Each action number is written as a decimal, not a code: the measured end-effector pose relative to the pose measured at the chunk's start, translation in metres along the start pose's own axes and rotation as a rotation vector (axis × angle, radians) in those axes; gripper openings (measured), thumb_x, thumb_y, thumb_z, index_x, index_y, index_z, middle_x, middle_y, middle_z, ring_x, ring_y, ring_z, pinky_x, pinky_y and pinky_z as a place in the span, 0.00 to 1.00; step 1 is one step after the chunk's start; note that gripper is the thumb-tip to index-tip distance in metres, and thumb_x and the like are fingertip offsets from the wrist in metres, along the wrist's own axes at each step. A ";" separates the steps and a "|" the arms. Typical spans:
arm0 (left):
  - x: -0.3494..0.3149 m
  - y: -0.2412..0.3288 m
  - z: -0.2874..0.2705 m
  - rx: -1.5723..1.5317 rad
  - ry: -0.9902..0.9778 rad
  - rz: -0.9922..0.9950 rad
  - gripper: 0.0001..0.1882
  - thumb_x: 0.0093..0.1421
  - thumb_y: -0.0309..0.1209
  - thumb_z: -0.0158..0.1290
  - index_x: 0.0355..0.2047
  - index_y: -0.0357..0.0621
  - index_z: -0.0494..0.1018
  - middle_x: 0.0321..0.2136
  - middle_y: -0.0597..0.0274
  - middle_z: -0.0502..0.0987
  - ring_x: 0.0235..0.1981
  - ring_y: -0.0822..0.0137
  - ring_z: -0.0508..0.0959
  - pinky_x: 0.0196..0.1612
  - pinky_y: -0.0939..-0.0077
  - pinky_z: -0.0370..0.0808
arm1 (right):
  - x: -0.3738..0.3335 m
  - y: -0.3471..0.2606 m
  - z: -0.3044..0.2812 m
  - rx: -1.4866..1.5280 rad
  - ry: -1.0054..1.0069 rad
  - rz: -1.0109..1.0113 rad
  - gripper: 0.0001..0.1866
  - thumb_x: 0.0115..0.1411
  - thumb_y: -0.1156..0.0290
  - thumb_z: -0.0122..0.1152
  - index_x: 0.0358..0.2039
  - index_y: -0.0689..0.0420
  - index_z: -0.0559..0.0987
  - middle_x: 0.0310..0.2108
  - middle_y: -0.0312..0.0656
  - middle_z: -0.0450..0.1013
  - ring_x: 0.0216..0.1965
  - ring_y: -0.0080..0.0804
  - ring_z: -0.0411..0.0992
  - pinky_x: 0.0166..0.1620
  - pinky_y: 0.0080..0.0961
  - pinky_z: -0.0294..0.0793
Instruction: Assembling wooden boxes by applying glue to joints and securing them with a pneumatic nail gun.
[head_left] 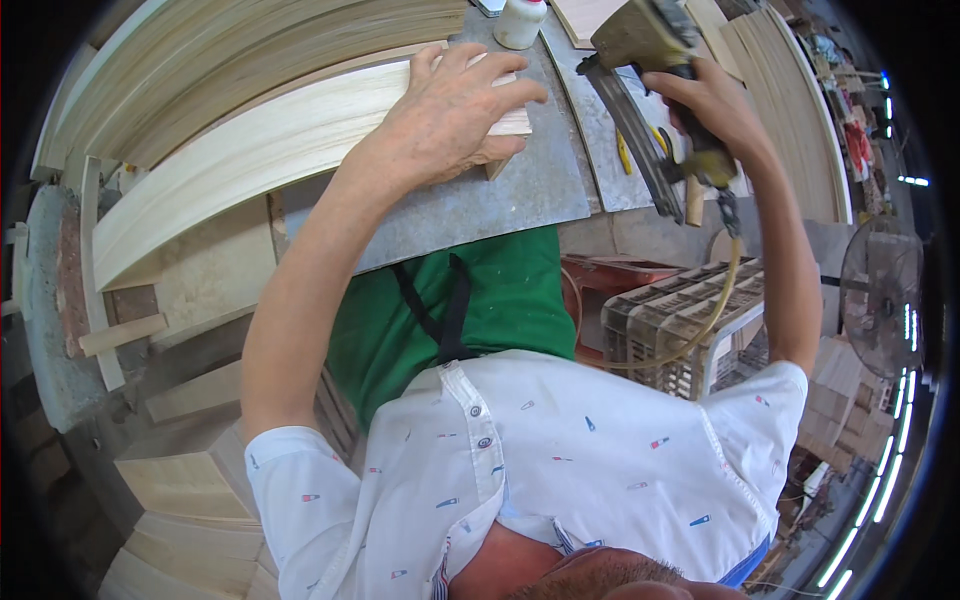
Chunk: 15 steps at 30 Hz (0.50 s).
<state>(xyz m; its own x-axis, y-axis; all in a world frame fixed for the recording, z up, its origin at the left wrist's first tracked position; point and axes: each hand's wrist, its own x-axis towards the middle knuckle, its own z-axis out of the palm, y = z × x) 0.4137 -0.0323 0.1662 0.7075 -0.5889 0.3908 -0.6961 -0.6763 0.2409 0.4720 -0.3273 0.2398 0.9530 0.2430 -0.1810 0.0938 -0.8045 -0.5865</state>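
My left hand (pixel 440 115) spans the right end of a long pale wooden board (pixel 270 130), fingers spread over its top and the thumb down by the near edge. A small wooden piece (pixel 503 160) shows below that end, partly hidden by the hand. The board lies across a grey metal worktop (pixel 540 185) and runs off to the left. Raised above the right side of the worktop, my right hand (pixel 715 105) is wrapped round the grip of a nail gun (pixel 640 40). The nail gun is apart from the board, and a yellowish air hose (pixel 733 275) hangs from its handle.
Stacked planks (pixel 290 50) stand behind the board, with more planks (pixel 785 110) at the far right. A white bottle (pixel 520 22) and yellow-handled pliers (pixel 624 152) rest on the worktop. Below are a plastic crate (pixel 660 320) and wooden boxes (pixel 190 470); a fan (pixel 880 295) stands right.
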 end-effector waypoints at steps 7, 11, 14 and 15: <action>-0.002 -0.003 0.007 -0.017 0.100 -0.024 0.32 0.50 0.42 0.58 0.55 0.47 0.64 0.54 0.57 0.67 0.60 0.57 0.61 0.63 0.56 0.53 | -0.052 -0.076 -0.038 -0.141 -0.095 -0.185 0.18 0.56 0.58 0.64 0.35 0.61 0.76 0.19 0.34 0.70 0.16 0.16 0.66 0.20 0.14 0.65; -0.003 -0.003 0.006 -0.018 0.075 -0.053 0.38 0.47 0.40 0.62 0.56 0.46 0.60 0.54 0.57 0.66 0.58 0.58 0.63 0.63 0.53 0.52 | -0.057 -0.094 -0.036 -0.199 -0.193 -0.161 0.20 0.54 0.59 0.66 0.38 0.62 0.76 0.19 0.34 0.70 0.16 0.16 0.67 0.20 0.14 0.68; -0.002 -0.003 0.005 0.013 0.042 -0.047 0.38 0.46 0.40 0.62 0.56 0.46 0.59 0.54 0.57 0.66 0.58 0.58 0.63 0.62 0.53 0.53 | -0.057 -0.099 -0.032 -0.228 -0.207 -0.128 0.20 0.53 0.60 0.68 0.38 0.63 0.75 0.19 0.33 0.69 0.17 0.16 0.67 0.20 0.14 0.68; -0.001 -0.002 0.005 -0.008 0.066 -0.034 0.38 0.46 0.40 0.62 0.56 0.46 0.59 0.54 0.57 0.66 0.58 0.58 0.63 0.62 0.53 0.53 | -0.058 -0.101 -0.031 -0.267 -0.217 -0.101 0.20 0.53 0.60 0.67 0.38 0.63 0.75 0.20 0.33 0.69 0.17 0.16 0.67 0.20 0.14 0.69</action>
<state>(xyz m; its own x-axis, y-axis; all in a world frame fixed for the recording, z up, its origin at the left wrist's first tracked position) 0.4146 -0.0321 0.1611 0.7210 -0.5354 0.4399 -0.6732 -0.6916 0.2617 0.4162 -0.2767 0.3337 0.8544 0.4146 -0.3131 0.2831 -0.8768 -0.3886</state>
